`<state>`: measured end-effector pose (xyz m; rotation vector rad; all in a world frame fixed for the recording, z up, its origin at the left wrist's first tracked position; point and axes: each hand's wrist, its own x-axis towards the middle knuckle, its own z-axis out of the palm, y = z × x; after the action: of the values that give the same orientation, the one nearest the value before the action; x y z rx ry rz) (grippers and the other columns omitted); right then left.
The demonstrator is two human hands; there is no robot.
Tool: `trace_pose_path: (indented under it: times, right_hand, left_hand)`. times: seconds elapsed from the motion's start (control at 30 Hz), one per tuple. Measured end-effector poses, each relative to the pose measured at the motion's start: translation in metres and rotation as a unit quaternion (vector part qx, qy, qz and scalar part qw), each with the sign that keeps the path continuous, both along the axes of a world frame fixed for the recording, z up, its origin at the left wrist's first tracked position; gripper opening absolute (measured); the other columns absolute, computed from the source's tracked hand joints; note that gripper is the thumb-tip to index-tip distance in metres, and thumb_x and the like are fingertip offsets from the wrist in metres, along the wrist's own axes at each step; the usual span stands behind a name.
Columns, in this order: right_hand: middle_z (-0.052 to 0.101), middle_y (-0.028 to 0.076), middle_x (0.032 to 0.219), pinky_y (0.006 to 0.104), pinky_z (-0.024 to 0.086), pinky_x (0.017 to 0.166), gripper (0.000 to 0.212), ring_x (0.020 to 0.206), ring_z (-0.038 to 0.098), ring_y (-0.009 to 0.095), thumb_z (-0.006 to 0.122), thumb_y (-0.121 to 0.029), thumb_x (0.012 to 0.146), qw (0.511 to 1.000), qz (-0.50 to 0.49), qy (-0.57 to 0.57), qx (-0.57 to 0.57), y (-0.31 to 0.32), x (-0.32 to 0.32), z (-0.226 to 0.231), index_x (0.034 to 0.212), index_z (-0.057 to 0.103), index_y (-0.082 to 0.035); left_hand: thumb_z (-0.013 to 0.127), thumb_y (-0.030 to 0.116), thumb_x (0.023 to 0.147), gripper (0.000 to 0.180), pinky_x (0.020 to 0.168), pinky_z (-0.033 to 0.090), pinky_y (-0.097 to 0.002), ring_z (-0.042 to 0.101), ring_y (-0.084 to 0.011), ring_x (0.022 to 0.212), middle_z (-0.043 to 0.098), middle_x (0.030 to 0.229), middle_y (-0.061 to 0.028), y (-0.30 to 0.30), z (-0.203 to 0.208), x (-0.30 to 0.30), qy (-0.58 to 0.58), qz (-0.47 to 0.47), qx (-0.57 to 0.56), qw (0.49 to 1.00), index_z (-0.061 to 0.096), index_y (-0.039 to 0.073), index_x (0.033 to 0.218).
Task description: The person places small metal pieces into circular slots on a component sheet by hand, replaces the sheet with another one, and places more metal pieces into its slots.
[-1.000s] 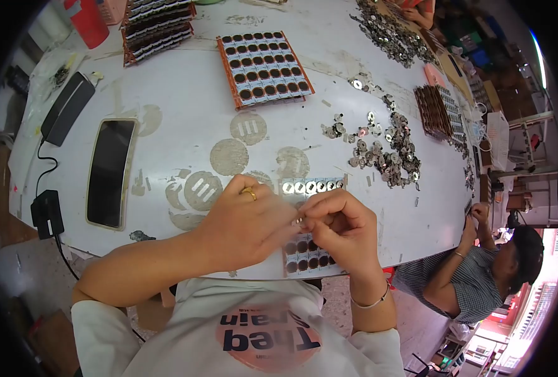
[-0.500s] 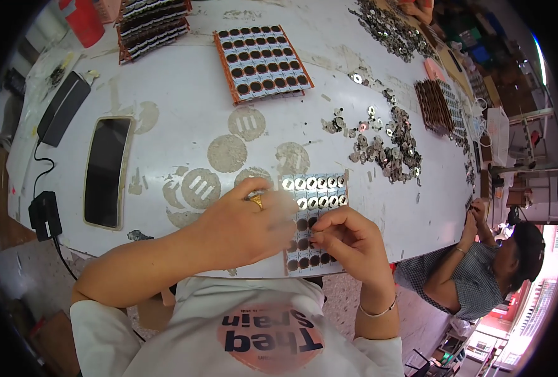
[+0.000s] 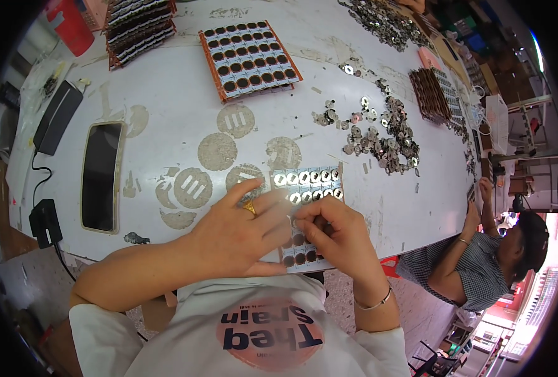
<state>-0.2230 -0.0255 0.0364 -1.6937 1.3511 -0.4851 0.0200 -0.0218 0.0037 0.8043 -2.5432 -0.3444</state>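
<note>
A panel of small circuit boards lies flat at the table's near edge in front of me. Its two far rows carry shiny round metal pieces; dark round spots show in the near row. My left hand, with a gold ring, lies along the panel's left side, fingers stretched and a little spread. Over the panel's middle, my right hand has thumb and forefinger pinched together. Whatever sits between those fingertips is too small to make out. Both hands hide the middle rows.
Loose metal pieces lie heaped right of centre, with a bigger heap beyond. Another panel stack sits ahead. At left are a phone, a black adapter and a red cup. A co-worker sits at right.
My right hand has moved left and farther up the panel, its fingertips now close to my left fingers. My left fingers have spread out along the panel's edge. The whole view has shifted slightly.
</note>
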Motion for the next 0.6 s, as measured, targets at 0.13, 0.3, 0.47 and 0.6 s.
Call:
trace_pose_path:
  times: [0.13, 0.3, 0.47, 0.6]
  right_hand:
    - [0.066, 0.003, 0.088, 0.0247, 0.051, 0.061, 0.018, 0.070, 0.065, 0.008, 0.078, 0.002, 0.092, 1.000, -0.024, -0.008, -0.003, 0.002, 0.010, 0.008, 0.109, 0.073, -0.003]
    - [0.063, 0.004, 0.091, 0.0270, 0.052, 0.064, 0.020, 0.072, 0.062, 0.010, 0.081, -0.005, 0.093, 0.993, 0.020, 0.047, -0.103, 0.010, 0.004, -0.001, 0.110, 0.071, -0.006]
    - [0.068, 0.016, 0.093, 0.0455, 0.055, 0.072, 0.018, 0.084, 0.069, 0.038, 0.077, -0.015, 0.094, 0.997, 0.041, 0.009, -0.062, 0.012, 0.003, -0.004, 0.106, 0.069, -0.004]
    - [0.069, 0.014, 0.096, 0.0463, 0.055, 0.070, 0.019, 0.084, 0.070, 0.037, 0.077, -0.016, 0.095, 0.989, 0.045, 0.079, -0.112, 0.019, 0.008, 0.006, 0.107, 0.067, -0.007]
  left_hand:
    - [0.078, 0.068, 0.081, 0.069, 0.117, 0.038, -0.0588, 0.061, -0.0321, 0.134, 0.067, 0.128, -0.0140, 0.003, 0.001, -0.001, -0.026, 0.001, -0.012, 1.000, 0.070, 0.005, 0.109]
    - [0.074, 0.072, 0.082, 0.073, 0.117, 0.037, -0.0614, 0.061, -0.0333, 0.133, 0.067, 0.128, -0.0157, 0.012, 0.008, -0.003, -0.038, 0.005, -0.044, 0.998, 0.069, 0.004, 0.109]
    - [0.074, 0.070, 0.083, 0.070, 0.117, 0.037, -0.0627, 0.060, -0.0358, 0.134, 0.067, 0.130, -0.0177, 0.016, 0.007, -0.005, -0.042, 0.006, -0.032, 0.999, 0.069, 0.004, 0.105]
    - [0.074, 0.069, 0.084, 0.068, 0.118, 0.037, -0.0635, 0.060, -0.0358, 0.135, 0.067, 0.130, -0.0187, 0.017, 0.009, -0.005, -0.039, 0.012, -0.032, 0.999, 0.068, 0.004, 0.103]
